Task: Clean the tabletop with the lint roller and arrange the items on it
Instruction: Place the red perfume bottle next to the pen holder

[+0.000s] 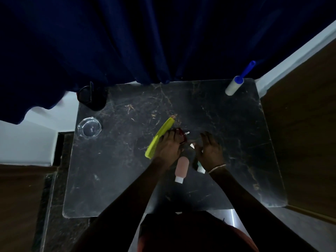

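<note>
Clearly the arranging step is in hand: both hands work the cluster mid-worktop [236, 142]. The left hand [168, 148] lies over the comb [160, 138], its grip seemingly on a small red item, too dim to be sure. The right hand [211, 151] hovers spread, grip released, beside the pink bottle [181, 169]. The roller [236, 84] lies untouched at the far right corner. Next, probably, the items move aside before rolling.

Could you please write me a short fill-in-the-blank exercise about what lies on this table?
1. The lint roller has a ____ handle.
2. The comb beside the left hand is ____ in colour.
3. The clear glass dish sits near the table's ____ edge.
4. A chain bracelet circles the ____ wrist.

Missing words: blue; yellow-green; left; right
</note>
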Demonstrator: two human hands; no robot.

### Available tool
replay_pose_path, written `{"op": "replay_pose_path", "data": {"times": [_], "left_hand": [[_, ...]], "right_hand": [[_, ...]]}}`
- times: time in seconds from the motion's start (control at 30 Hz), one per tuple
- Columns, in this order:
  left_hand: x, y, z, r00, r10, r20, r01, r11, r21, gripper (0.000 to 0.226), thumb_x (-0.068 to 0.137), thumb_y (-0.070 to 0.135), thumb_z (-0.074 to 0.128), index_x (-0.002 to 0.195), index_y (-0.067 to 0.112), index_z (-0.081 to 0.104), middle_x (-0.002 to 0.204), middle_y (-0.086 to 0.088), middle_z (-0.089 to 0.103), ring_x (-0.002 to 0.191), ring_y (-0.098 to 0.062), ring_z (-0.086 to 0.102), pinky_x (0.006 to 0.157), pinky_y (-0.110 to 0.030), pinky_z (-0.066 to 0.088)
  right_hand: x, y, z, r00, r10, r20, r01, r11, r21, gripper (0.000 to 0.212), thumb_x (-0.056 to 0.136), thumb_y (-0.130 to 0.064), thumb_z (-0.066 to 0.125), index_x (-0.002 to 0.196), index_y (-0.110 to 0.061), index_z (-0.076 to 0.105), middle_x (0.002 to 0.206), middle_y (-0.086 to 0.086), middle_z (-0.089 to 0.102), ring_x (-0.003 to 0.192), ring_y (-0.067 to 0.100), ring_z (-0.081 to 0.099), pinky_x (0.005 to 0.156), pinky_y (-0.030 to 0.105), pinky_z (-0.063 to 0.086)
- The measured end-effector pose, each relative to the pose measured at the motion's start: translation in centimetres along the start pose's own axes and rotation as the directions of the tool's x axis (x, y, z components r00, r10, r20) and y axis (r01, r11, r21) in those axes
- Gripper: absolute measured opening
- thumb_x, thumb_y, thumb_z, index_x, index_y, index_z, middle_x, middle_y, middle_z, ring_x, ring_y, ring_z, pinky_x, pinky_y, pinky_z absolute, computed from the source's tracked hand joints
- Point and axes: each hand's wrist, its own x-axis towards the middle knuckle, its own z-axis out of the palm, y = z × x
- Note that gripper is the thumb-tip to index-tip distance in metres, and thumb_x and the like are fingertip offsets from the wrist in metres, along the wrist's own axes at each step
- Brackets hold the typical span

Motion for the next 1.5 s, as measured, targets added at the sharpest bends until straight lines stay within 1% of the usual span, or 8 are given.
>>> {"op": "replay_pose_path", "data": {"times": [0.13,0.43,0.83,0.93,1.03,1.13,1.37,1.5], "left_hand": [[0.9,0.6,0.6,0.996,-0.066,0.066,0.058,0.992,0.111,0.07,0.096,0.018,0.057,0.159,0.005,0.028,0.147,-0.019,0.049,0.132,-0.037,0.049,0.107,-0.049,0.044],[1.6,0.7,0.3,0.98,-0.181,0.084,0.173,0.98,0.101,0.083,0.094,0.037,0.066,0.16,0.01,0.024,0.151,-0.016,0.042,0.138,-0.036,0.042,0.113,-0.055,0.038],[-8.1,3.6,-3.6,0.889,-0.451,-0.078,0.317,0.729,-0.607,0.098,0.062,0.047,0.084,0.147,0.024,0.039,0.132,0.0,0.036,0.109,-0.028,0.062,0.085,-0.043,0.059],[-10.8,5.0,-4.3,0.862,-0.5,-0.083,0.316,0.658,-0.683,0.097,0.059,0.055,0.077,0.144,0.024,0.043,0.126,0.004,0.041,0.109,-0.022,0.06,0.083,-0.033,0.054],[-12.6,6.1,-4.9,0.853,-0.51,-0.113,0.294,0.647,-0.704,0.091,0.065,0.046,0.085,0.144,0.024,0.045,0.129,0.004,0.051,0.112,-0.019,0.059,0.087,-0.03,0.052],[-13.9,7.6,-5.8,0.841,-0.525,-0.127,0.279,0.624,-0.73,0.094,0.063,0.055,0.078,0.146,0.025,0.043,0.131,0.003,0.057,0.114,-0.018,0.059,0.092,-0.036,0.055],[-15.2,10.4,-7.4,0.848,-0.51,-0.144,0.237,0.608,-0.758,0.107,0.061,0.061,0.073,0.154,0.021,0.038,0.138,0.001,0.056,0.118,-0.016,0.06,0.097,-0.04,0.057],[-16.0,11.0,-7.9,0.828,-0.534,-0.169,0.222,0.589,-0.777,0.101,0.063,0.06,0.077,0.151,0.029,0.038,0.131,0.009,0.06,0.11,-0.005,0.062,0.086,-0.019,0.054]], "right_hand": [[-0.1,1.2,-1.1,1.0,0.002,0.021,-0.002,1.0,0.023,0.05,0.093,-0.032,0.063,0.134,-0.004,0.058,0.14,0.017,0.056,0.126,0.036,0.056,0.102,0.045,0.046],[1.3,2.1,-1.3,0.98,-0.051,0.193,0.082,0.985,-0.154,0.046,0.097,-0.049,0.045,0.133,-0.023,0.057,0.139,0.003,0.058,0.128,0.03,0.055,0.107,0.043,0.041],[2.5,-0.3,-0.8,0.937,-0.142,0.319,0.204,0.964,-0.172,0.026,0.091,-0.024,0.056,0.115,-0.021,0.064,0.126,0.002,0.065,0.121,0.026,0.059,0.103,0.04,0.038],[2.6,-1.5,-2.4,0.975,-0.074,0.21,0.034,0.982,0.187,0.023,0.09,-0.021,0.064,0.112,-0.014,0.071,0.11,0.011,0.075,0.105,0.028,0.069,0.088,0.03,0.05],[2.2,-3.3,-6.2,0.939,0.074,0.335,-0.33,0.457,0.826,0.03,0.087,-0.006,0.073,0.114,0.004,0.067,0.094,0.017,0.074,0.084,0.026,0.07,0.069,0.023,0.054],[0.9,-4.0,-9.6,0.899,-0.024,0.437,-0.434,0.086,0.897,0.027,0.09,-0.007,0.07,0.114,0.003,0.063,0.087,0.01,0.073,0.074,0.021,0.076,0.063,0.022,0.059],[-1.7,-3.9,-11.2,0.907,-0.137,0.397,-0.393,0.058,0.918,0.035,0.088,-0.004,0.07,0.121,-0.001,0.061,0.1,0.013,0.073,0.082,0.02,0.072,0.068,0.026,0.057],[-1.8,-3.2,-11.6,0.926,-0.198,0.32,-0.294,0.154,0.943,0.03,0.083,-0.004,0.076,0.109,-0.012,0.065,0.104,0.012,0.076,0.092,0.023,0.068,0.071,0.03,0.049]]}}
